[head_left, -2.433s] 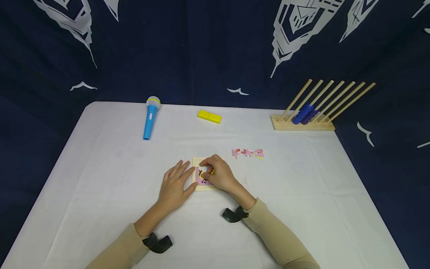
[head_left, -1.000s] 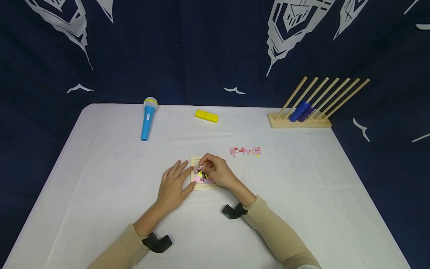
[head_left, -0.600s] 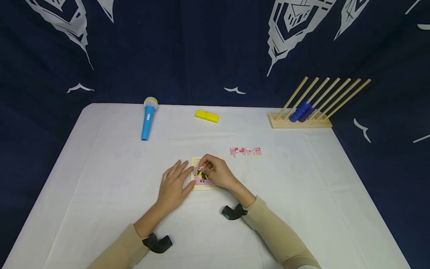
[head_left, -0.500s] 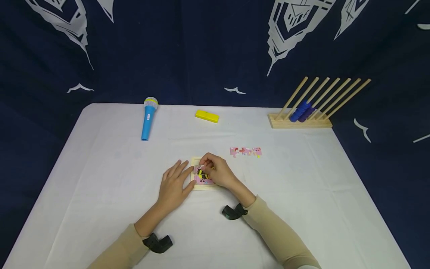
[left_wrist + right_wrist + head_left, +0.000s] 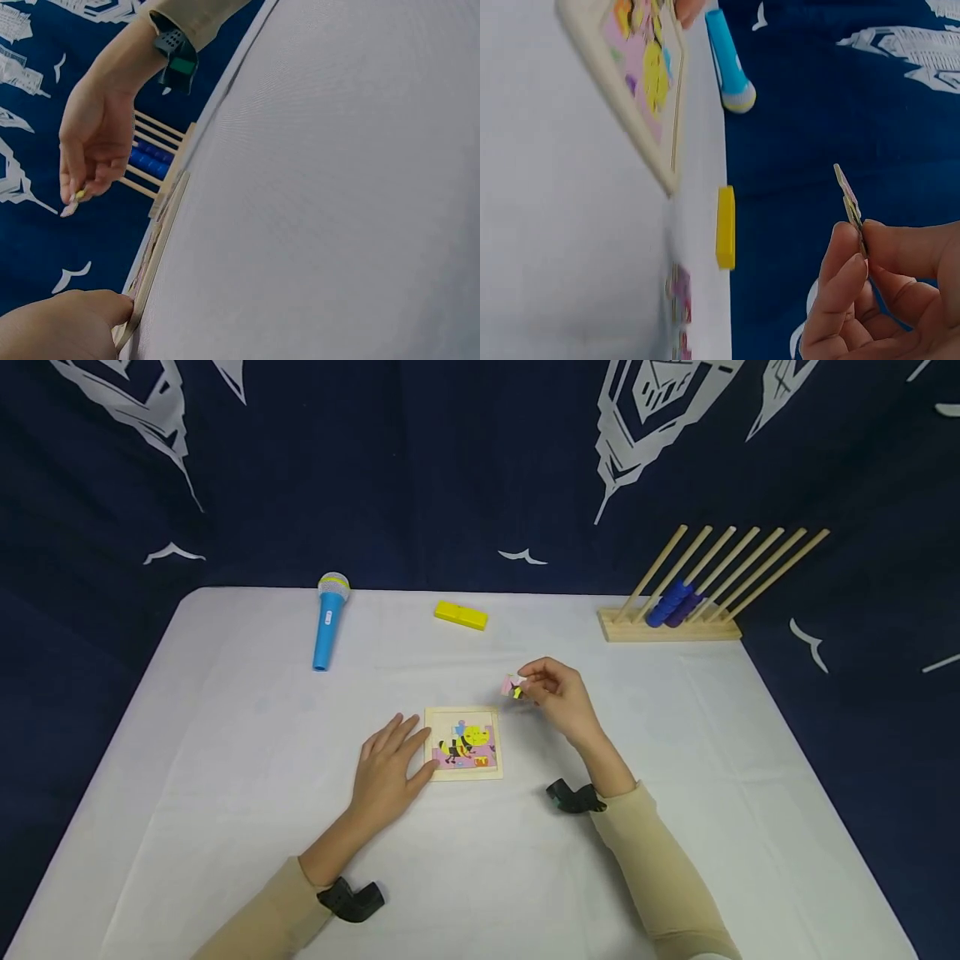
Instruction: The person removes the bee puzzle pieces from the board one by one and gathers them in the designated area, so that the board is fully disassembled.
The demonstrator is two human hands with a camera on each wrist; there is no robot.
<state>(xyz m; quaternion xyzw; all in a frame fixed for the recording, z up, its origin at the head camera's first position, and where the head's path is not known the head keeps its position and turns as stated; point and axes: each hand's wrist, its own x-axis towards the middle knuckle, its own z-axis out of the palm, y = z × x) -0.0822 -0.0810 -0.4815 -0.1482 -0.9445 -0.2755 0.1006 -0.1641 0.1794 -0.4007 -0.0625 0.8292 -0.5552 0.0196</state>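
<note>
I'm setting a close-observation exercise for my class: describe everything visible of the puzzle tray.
The puzzle tray is a flat, squarish board with a raised pale border, apparently wood. Fitted pieces show a yellow-and-black bee on pink; the bed is bare along the top and at upper left. It lies flat on the white table, and the person's left grip, a bare hand, touches its left edge.

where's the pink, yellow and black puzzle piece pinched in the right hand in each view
Head: the pink, yellow and black puzzle piece is just right of and below centre.
Left wrist: the piece is at far left, slightly below mid-height.
Right wrist: the piece is right of centre, nearly edge-on.
Shared landmark: the square pale wooden puzzle frame.
</note>
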